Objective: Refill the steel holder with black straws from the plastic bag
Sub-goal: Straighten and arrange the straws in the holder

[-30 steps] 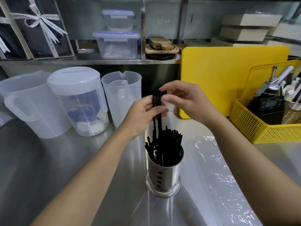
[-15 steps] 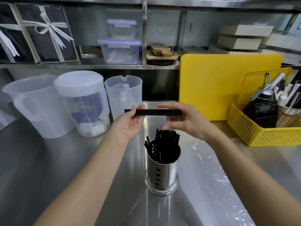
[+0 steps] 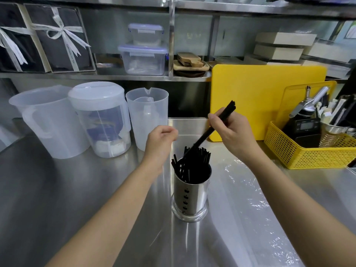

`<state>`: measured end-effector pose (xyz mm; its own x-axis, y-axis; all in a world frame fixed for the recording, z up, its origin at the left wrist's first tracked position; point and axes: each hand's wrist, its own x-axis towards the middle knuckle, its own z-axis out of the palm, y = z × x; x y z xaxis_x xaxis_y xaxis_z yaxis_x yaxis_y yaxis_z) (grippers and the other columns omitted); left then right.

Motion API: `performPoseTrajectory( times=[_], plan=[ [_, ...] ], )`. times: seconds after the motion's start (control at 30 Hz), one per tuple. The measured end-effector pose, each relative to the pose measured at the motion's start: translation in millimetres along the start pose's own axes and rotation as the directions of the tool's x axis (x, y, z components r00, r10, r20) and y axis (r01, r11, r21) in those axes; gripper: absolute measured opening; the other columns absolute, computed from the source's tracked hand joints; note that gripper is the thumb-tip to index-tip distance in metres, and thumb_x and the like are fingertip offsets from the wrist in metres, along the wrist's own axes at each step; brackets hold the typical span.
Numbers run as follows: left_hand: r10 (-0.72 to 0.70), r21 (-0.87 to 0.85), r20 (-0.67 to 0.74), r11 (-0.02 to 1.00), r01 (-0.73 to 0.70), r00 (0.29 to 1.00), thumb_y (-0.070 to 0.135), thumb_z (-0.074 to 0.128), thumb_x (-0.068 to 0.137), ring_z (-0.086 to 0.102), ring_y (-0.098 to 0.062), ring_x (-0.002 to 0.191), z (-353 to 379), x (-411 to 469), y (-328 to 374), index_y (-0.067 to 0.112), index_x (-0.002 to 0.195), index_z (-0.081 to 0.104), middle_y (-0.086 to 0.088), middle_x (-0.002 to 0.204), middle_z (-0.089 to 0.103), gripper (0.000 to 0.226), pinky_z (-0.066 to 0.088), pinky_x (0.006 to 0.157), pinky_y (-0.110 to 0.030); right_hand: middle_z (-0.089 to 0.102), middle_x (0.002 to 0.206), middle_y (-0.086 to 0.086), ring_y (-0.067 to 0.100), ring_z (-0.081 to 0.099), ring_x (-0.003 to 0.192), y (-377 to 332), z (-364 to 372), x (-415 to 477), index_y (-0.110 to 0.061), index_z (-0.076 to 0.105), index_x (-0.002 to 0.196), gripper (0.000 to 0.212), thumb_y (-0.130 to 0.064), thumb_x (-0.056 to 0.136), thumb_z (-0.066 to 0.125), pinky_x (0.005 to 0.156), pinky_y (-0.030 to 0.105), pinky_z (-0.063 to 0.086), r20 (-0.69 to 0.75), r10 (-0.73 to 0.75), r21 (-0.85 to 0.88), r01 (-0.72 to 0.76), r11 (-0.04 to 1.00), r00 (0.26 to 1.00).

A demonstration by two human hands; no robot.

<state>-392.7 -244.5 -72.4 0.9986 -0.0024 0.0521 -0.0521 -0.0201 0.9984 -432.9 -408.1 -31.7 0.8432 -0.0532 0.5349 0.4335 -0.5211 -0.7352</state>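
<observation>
The steel holder (image 3: 189,201) stands upright on the steel counter, in the middle, with several black straws (image 3: 194,162) sticking out of it. My right hand (image 3: 231,132) grips a small bundle of black straws (image 3: 228,110), tilted, with its lower end down among the straws in the holder. My left hand (image 3: 160,140) hovers just left of the holder's top, fingers curled in and holding nothing. The clear plastic bag (image 3: 248,205) lies flat on the counter to the right of the holder, partly under my right forearm.
Three translucent jugs (image 3: 100,120) stand at the back left. A yellow cutting board (image 3: 265,89) leans at the back right, with a yellow basket (image 3: 308,151) of tools beside it. A shelf with containers and boxes runs behind.
The bundle, held level by both hands, has gone to my right hand alone and tipped downward into the holder. My left hand let go and closed.
</observation>
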Motion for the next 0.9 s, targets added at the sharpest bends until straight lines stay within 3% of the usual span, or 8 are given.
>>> performPoseTrajectory(
  times=[0.13,0.23,0.33,0.47,0.6,0.77,0.9],
  plan=[
    [0.13,0.161,0.123,0.976,-0.149,0.984,0.016,0.059,0.087,0.059,-0.014,0.089,3.8,-8.6,-7.1,0.025,0.082,0.059,0.003,0.085,0.063,0.011,0.043,0.079,-0.019,0.044,0.058,0.007,0.014,0.036,0.053,8.6,10.9,-6.2,0.006,0.053,0.072,0.035,-0.024,0.09,0.053,0.053,0.029,0.029,0.244,0.137,-0.241,-0.076,0.968,0.96],
    [0.15,0.237,0.17,0.953,-0.188,0.974,0.017,0.059,0.087,0.058,-0.011,0.089,2.3,-13.8,-15.6,0.021,0.089,0.061,0.006,0.087,0.063,0.005,0.043,0.078,-0.016,0.055,0.064,0.009,0.019,0.046,0.059,23.1,23.8,-15.6,0.004,0.057,0.084,0.038,-0.035,0.086,0.059,0.052,0.029,0.032,0.362,0.247,-0.376,-0.101,0.921,0.899],
    [0.156,0.286,0.203,0.935,-0.211,0.967,0.022,0.06,0.086,0.059,-0.009,0.093,-6.1,-19.5,-19.6,0.017,0.096,0.063,0.005,0.094,0.065,0.011,0.044,0.081,-0.016,0.049,0.063,-0.009,0.006,0.046,0.057,30.9,27.0,-26.4,-0.013,0.056,0.1,0.043,-0.049,0.079,0.063,0.048,0.021,0.031,0.293,0.303,-0.416,-0.164,0.894,0.907],
    [0.192,0.297,0.176,0.925,-0.238,0.965,0.027,0.06,0.086,0.06,-0.011,0.095,-15.8,-25.1,-16.7,0.017,0.098,0.064,0.005,0.096,0.066,0.016,0.048,0.088,-0.026,0.046,0.056,-0.006,0.008,0.043,0.053,30.9,15.3,-34.9,-0.017,0.058,0.097,0.039,-0.052,0.081,0.058,0.047,0.022,0.028,0.136,0.298,-0.362,-0.232,0.903,0.945],
    [0.279,0.362,0.208,0.869,-0.339,0.938,0.027,0.059,0.087,0.062,-0.012,0.095,-6.8,-37.7,-6.2,0.017,0.099,0.063,0.004,0.097,0.067,0.017,0.049,0.089,-0.028,0.048,0.055,-0.004,0.009,0.042,0.05,32.4,2.6,-47.0,-0.015,0.062,0.092,0.029,-0.043,0.084,0.059,0.044,0.017,0.031,0.125,0.297,-0.355,-0.236,0.904,0.947],
    [0.388,0.445,0.437,0.691,-0.57,0.811,0.033,0.053,0.089,0.059,-0.015,0.104,31.8,-65.3,0.5,0.019,0.11,0.059,0.002,0.11,0.066,0.026,0.049,0.089,-0.036,0.051,0.058,-0.006,0.009,0.045,0.053,41.7,-20.9,-79.7,-0.016,0.06,0.096,0.031,-0.045,0.084,0.056,0.051,0.026,0.031,0.101,0.366,-0.414,-0.295,0.861,0.925],
    [0.361,0.464,0.569,0.601,-0.651,0.739,0.036,0.051,0.09,0.057,-0.017,0.109,76.0,-87.7,-12.7,0.02,0.118,0.056,0.003,0.119,0.062,0.033,0.047,0.09,-0.035,0.061,0.072,0.001,0.02,0.056,0.071,55.1,-56.7,-109.4,-0.015,0.058,0.107,0.035,-0.043,0.086,0.054,0.064,0.036,0.044,0.074,0.399,-0.541,-0.3,0.786,0.914]
  ],
)
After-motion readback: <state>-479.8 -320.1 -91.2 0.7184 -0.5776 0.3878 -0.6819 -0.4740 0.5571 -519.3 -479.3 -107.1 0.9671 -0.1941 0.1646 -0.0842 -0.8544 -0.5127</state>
